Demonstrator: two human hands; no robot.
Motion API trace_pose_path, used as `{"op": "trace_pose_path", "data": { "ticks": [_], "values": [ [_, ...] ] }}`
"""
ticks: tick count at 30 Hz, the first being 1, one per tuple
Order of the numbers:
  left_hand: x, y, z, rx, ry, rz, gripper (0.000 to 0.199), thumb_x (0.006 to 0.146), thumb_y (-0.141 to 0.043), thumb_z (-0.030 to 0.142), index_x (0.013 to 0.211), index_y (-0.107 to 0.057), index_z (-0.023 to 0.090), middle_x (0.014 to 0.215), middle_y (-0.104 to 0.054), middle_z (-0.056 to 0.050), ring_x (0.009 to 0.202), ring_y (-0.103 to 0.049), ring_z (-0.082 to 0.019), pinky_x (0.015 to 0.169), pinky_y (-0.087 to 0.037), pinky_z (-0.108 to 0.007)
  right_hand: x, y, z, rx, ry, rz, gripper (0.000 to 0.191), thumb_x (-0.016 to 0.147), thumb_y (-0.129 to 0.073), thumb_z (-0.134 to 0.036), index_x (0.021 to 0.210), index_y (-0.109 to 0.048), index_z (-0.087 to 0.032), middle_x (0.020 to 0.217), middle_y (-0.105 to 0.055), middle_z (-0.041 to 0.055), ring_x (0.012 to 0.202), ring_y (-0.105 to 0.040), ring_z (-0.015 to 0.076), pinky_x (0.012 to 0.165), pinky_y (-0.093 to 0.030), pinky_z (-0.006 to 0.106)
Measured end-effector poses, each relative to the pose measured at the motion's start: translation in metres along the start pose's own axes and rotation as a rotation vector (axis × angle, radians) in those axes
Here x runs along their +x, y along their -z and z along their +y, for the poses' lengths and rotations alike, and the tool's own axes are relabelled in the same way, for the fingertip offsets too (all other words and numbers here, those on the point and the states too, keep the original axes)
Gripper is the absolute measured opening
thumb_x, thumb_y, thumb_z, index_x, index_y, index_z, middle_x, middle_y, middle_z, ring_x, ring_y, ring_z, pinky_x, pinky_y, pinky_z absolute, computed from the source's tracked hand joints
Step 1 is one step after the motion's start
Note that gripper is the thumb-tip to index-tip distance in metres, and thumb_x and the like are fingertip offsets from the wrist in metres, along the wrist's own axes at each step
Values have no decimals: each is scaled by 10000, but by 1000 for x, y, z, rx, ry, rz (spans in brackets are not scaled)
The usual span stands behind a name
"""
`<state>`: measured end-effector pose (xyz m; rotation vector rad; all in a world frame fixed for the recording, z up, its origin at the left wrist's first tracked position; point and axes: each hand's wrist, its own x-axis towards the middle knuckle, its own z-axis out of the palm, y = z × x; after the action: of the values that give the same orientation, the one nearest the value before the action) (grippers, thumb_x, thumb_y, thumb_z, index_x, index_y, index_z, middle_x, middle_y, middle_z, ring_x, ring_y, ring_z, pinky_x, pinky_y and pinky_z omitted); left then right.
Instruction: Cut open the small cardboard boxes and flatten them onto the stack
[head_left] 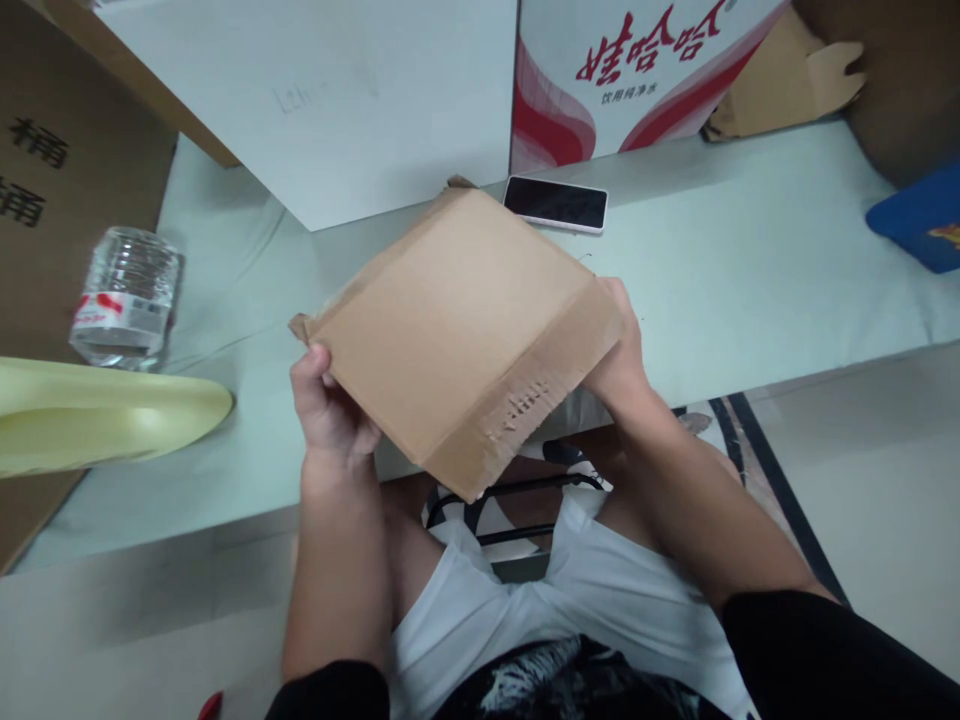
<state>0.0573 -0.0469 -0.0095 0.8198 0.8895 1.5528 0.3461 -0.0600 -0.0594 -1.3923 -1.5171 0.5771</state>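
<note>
A brown cardboard box (457,300) is held up at a slant over the near edge of the table, between my two hands. Along its lower right side runs a flap with a rough, torn surface. My left hand (328,405) grips the left corner, its thumb pressed on the edge and the other fingers curled underneath. At the right corner, my right hand (619,345) is wrapped round the side; most of its fingers are hidden behind the cardboard. Just beyond the box lies a phone (556,204) with a dark screen.
A white box (322,110) and a red-and-white carton (630,80) stand at the back of the table (750,250). To the left are a clear plastic bottle (127,300) and a pale yellow curved object (112,415). Something blue (919,220) sits at the right edge.
</note>
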Motion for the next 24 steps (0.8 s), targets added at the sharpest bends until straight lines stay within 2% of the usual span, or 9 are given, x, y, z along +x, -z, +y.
{"op": "trace_pose_path", "data": {
  "ticks": [2,4,7,9,12,14,17,20,24],
  "values": [
    [0,0,2,-9,-43,26,316,817,-781,521,807,-664,227,931,-745,6,1069,-727,-208,989,-578,-287,2,3,-9,0,22,108,452,856,-732,-484,1268,-636,-324,1246,-694,68,1207,-656,330,1037,-561,535],
    [1,1,4,6,-66,70,312,832,-762,523,859,-700,218,940,-754,2,1016,-726,-195,979,-569,-276,3,7,-18,45,21,191,355,944,-624,-483,1253,-645,-311,1268,-701,74,1234,-656,318,1095,-528,542],
    [1,1,5,-7,2,140,428,777,-772,596,901,-734,188,962,-774,-27,958,-720,-197,913,-585,-269,4,9,-27,68,-7,328,311,1003,-526,-485,1235,-627,-304,1252,-685,79,1209,-657,300,1101,-512,544],
    [0,0,3,-48,76,177,494,727,-777,633,919,-739,180,1002,-783,-46,986,-714,-213,861,-596,-275,2,7,-31,12,73,358,258,989,-553,-465,1163,-645,-298,1164,-689,76,1154,-661,300,1087,-504,544],
    [-2,-5,-4,-83,117,199,530,719,-752,666,945,-742,187,1037,-785,-62,1072,-705,-243,847,-595,-285,-4,-5,-36,-71,322,186,202,954,-602,-443,1056,-683,-289,1071,-728,74,1099,-678,312,1060,-503,557],
    [-5,-9,-11,-71,98,191,512,753,-725,667,953,-747,196,1062,-785,-66,1131,-701,-255,880,-589,-283,-11,-19,-36,-98,459,21,298,896,-659,-508,1070,-701,-270,1090,-751,97,1102,-687,339,1045,-515,587],
    [-10,-14,-20,-45,87,186,471,769,-719,637,961,-749,208,1102,-782,-67,1206,-689,-268,950,-578,-287,-26,-44,-33,-100,521,-123,398,816,-727,-597,1024,-732,-258,1034,-760,115,1069,-698,368,1032,-527,617],
    [-12,-15,-25,-42,89,185,476,761,-727,630,976,-742,205,1114,-778,-72,1220,-687,-269,979,-571,-289,-39,-61,-30,-46,472,-153,279,850,-731,-529,983,-746,-285,999,-764,97,1046,-709,356,959,-555,554],
    [-12,-15,-24,-33,64,173,474,778,-705,649,965,-723,214,1116,-773,-74,1256,-675,-279,1006,-563,-296,-47,-65,-37,-149,497,-43,160,937,-635,-397,891,-719,-269,850,-728,69,865,-683,273,840,-535,456]
  ]
}}
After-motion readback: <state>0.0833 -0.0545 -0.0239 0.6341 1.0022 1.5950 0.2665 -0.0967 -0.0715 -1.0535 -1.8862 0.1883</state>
